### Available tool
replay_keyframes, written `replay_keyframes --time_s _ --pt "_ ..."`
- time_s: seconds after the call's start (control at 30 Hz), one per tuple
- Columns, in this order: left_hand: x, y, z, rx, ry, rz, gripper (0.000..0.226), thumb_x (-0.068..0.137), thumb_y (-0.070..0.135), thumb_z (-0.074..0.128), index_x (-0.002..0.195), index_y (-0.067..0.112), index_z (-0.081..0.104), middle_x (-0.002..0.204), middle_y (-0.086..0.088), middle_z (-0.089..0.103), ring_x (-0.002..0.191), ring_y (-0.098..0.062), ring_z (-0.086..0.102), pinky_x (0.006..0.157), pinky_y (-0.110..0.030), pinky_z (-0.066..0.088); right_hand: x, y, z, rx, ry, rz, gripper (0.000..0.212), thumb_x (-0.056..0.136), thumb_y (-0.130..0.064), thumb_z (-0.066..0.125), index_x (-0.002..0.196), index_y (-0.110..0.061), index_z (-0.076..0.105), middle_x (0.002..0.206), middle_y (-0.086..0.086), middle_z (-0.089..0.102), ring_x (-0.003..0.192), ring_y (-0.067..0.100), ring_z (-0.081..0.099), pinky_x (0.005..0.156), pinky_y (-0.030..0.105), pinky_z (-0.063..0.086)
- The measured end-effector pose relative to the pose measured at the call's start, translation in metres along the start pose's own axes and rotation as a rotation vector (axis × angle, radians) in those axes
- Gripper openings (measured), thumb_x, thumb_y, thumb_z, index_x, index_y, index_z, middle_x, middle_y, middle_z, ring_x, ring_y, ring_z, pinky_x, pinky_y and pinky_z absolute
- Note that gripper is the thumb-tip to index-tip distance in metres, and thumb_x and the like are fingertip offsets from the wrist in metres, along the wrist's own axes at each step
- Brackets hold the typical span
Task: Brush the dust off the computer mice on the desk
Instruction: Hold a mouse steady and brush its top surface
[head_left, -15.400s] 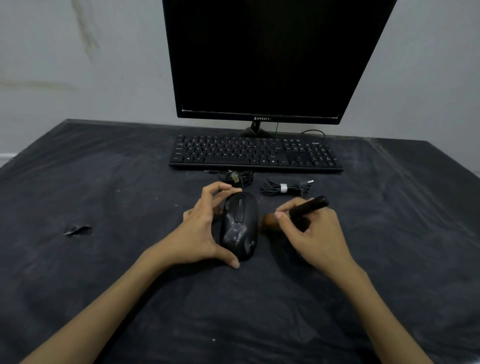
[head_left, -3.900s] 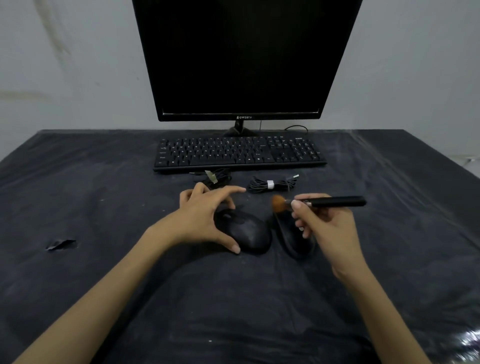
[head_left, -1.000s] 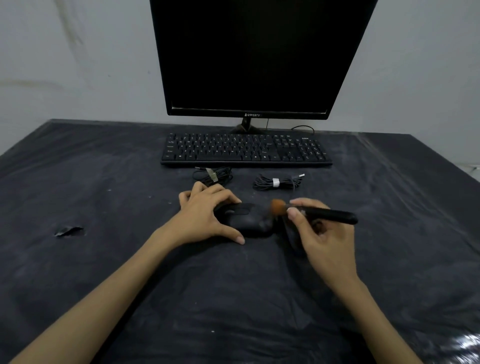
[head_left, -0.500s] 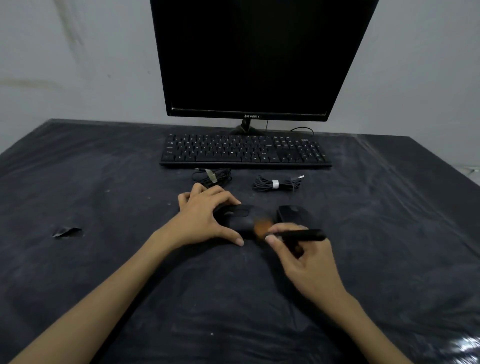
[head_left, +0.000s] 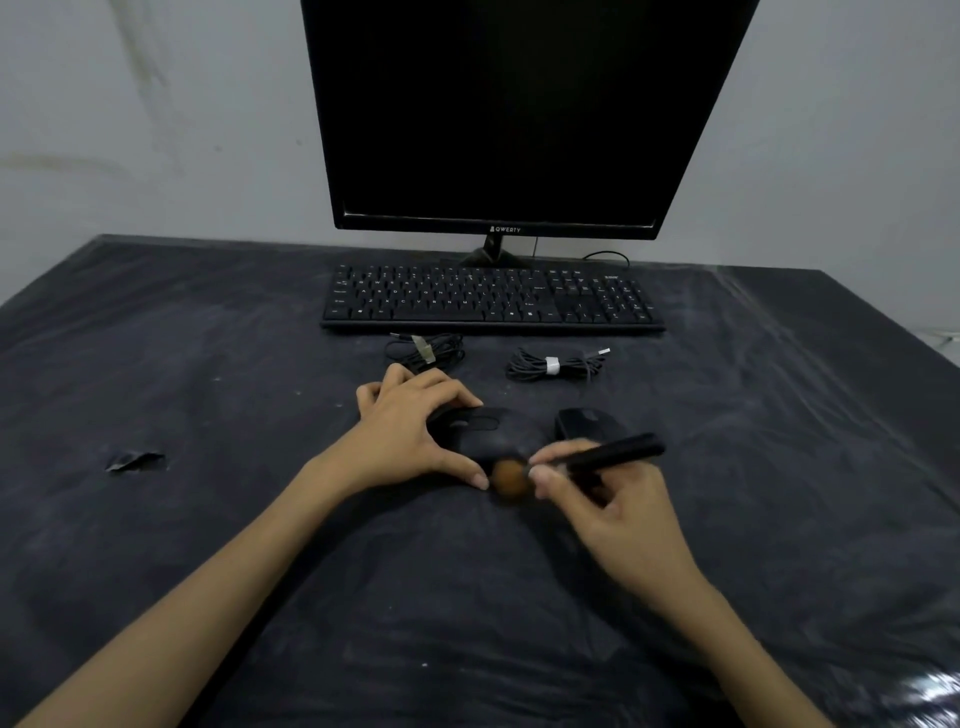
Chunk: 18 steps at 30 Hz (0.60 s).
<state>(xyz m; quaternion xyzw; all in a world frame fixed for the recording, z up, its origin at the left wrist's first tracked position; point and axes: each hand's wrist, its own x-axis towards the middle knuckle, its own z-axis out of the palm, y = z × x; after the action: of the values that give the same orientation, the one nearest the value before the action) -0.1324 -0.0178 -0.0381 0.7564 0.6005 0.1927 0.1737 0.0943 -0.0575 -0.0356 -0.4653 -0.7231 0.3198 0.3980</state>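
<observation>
Two black computer mice lie on the dark desk cover. My left hand (head_left: 410, 436) grips the left mouse (head_left: 493, 434) from its left side, thumb at its near edge. My right hand (head_left: 618, 514) holds a black-handled brush (head_left: 608, 454). Its brown bristle head (head_left: 510, 475) touches the near end of that mouse and looks blurred. The second mouse (head_left: 589, 422) sits just to the right, partly behind the brush handle and untouched.
A black keyboard (head_left: 491, 301) and a dark monitor (head_left: 519, 114) stand at the back. Two bundled cables (head_left: 556, 365) (head_left: 426, 351) lie between the keyboard and the mice. A small tear (head_left: 134, 461) marks the cover at left.
The brush head has swept from the far right side of the left mouse down to its near end. My right hand has drawn towards me; my left hand keeps its hold.
</observation>
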Motion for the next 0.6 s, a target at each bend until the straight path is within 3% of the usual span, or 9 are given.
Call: replay_keyframes --time_s 0.1,0.17,0.23,0.33,0.43,0.6 --pt "-0.001 0.003 0.000 -0.013 0.007 -0.008 0.076 0.043 0.073 0.076 0.111 0.044 0.055 0.114 0.027 0.048 0.102 -0.005 0.025 0.084 -0.029 0.015 0.018 0.008 -0.010 -0.110 0.219 0.016 0.006 0.083 -0.019 0.070 0.086 -0.024 0.070 0.083 -0.009 0.072 0.079 0.006 0.068 0.072 0.018 0.052" --pt "-0.002 0.003 -0.001 -0.010 0.008 -0.007 0.074 0.046 0.070 0.078 0.112 0.044 0.056 0.114 0.027 0.048 0.104 -0.006 0.026 0.088 -0.029 0.016 0.021 0.006 -0.012 -0.141 0.326 -0.025 0.007 0.084 -0.017 0.069 0.090 -0.021 0.070 0.087 -0.004 0.072 0.082 0.004 0.066 0.073 0.014 0.051" --pt "-0.002 0.003 -0.001 -0.013 -0.006 -0.008 0.075 0.047 0.070 0.077 0.113 0.044 0.055 0.114 0.026 0.048 0.106 -0.006 0.027 0.090 -0.030 0.017 0.016 -0.002 -0.007 -0.098 0.289 -0.091 0.003 0.084 -0.016 0.069 0.087 -0.018 0.070 0.082 -0.007 0.071 0.078 0.003 0.066 0.069 0.010 0.048" --pt "0.000 0.003 -0.003 -0.005 -0.016 -0.005 0.074 0.048 0.069 0.077 0.114 0.045 0.054 0.116 0.026 0.047 0.107 -0.007 0.026 0.089 -0.030 0.018 0.005 -0.005 0.008 -0.152 0.086 -0.107 0.002 0.083 -0.020 0.070 0.085 -0.018 0.071 0.073 -0.017 0.065 0.067 -0.001 0.063 0.060 0.005 0.041" --pt "0.000 0.004 -0.006 0.007 -0.041 0.007 0.072 0.050 0.066 0.079 0.114 0.045 0.054 0.116 0.027 0.045 0.108 -0.008 0.024 0.090 -0.030 0.016 0.014 0.000 0.004 -0.169 0.170 -0.059 0.004 0.083 -0.022 0.070 0.085 -0.019 0.070 0.075 -0.007 0.068 0.068 0.007 0.063 0.058 0.009 0.043" --pt "-0.003 -0.003 -0.018 0.009 -0.180 0.116 0.073 0.057 0.056 0.081 0.121 0.061 0.047 0.125 0.033 0.040 0.115 -0.008 0.021 0.094 -0.030 0.012 0.026 -0.009 -0.005 -0.035 0.283 -0.010 0.005 0.085 -0.028 0.067 0.081 -0.025 0.068 0.071 -0.005 0.068 0.067 0.014 0.064 0.064 0.032 0.052"
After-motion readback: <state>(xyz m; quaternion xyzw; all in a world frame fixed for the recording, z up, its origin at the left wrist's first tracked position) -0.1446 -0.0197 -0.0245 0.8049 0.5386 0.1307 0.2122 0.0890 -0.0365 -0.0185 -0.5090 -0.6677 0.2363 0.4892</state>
